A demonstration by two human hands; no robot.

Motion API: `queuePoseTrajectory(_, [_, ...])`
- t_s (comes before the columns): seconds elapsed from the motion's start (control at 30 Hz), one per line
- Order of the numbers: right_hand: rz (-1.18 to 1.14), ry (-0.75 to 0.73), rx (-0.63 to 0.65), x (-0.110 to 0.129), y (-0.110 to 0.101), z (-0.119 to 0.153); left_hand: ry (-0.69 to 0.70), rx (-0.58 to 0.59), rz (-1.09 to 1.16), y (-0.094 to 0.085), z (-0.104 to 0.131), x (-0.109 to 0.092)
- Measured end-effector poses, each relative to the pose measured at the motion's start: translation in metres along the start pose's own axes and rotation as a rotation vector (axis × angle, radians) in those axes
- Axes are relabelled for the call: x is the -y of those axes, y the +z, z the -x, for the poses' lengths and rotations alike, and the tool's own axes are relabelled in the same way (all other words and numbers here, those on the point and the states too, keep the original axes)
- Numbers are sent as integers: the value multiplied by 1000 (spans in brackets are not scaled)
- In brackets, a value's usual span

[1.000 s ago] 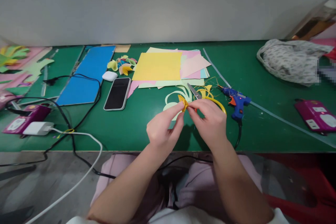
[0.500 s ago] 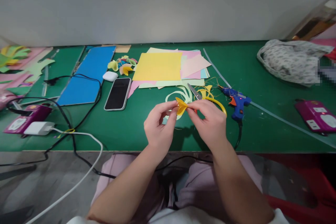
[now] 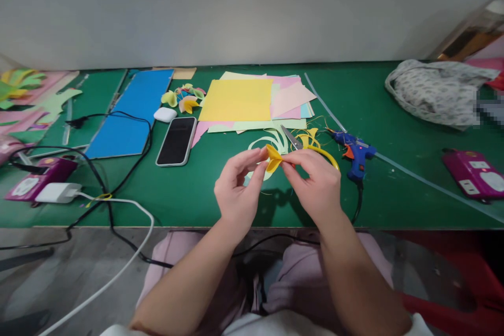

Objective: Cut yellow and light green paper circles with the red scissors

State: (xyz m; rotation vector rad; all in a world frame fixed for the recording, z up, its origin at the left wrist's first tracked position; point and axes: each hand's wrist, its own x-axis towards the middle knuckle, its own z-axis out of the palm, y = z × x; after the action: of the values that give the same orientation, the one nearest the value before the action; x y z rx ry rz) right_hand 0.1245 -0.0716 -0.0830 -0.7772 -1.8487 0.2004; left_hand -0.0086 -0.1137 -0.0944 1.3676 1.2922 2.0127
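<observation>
A small yellow paper flower (image 3: 273,159), with curved petals, is pinched between my two hands above the green table. My left hand (image 3: 239,181) grips its petal side with thumb and fingers. On the other side, my right hand (image 3: 314,181) pinches its narrow base. Just beyond my fingers lie scissors (image 3: 292,138) with yellow handles, partly hidden by my right hand. Pale green paper offcuts (image 3: 279,140) and yellow paper scraps (image 3: 312,137) lie around the scissors.
A blue glue gun (image 3: 356,153) rests at right, near a purple power strip (image 3: 474,173). Stacked coloured paper (image 3: 236,100) lies behind my hands. Left are a phone (image 3: 177,140), finished paper flowers (image 3: 187,98), a blue board (image 3: 129,115) and trailing cables (image 3: 134,202). A patterned cloth bag (image 3: 435,92) sits far right.
Both hands stay nearly in place. The yellow paper flower has turned slightly between my fingers, its petals showing at a different angle.
</observation>
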Motion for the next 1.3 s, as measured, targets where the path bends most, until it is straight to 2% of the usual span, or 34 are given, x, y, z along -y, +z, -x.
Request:
queuePoseTrajectory(0.23, [11, 8, 3, 0, 0, 0, 80, 104, 52, -1, -5, 0])
queuePoseTrajectory(0.57, [-3, 0, 30, 0, -1, -1, 95, 193, -118, -12, -11, 2])
queuePoseTrajectory(0.83, [-73, -72, 138, 2, -3, -2, -179, 165, -23, -15, -23, -1])
queuePoseTrajectory(1.1, [-117, -79, 170, 2, -3, -2, -207, 296, -17, -19, -32, -2])
queuePoseTrajectory(1.3, [-135, -62, 161, 1, -3, -1, -171, 403, -15, -21, -33, 1])
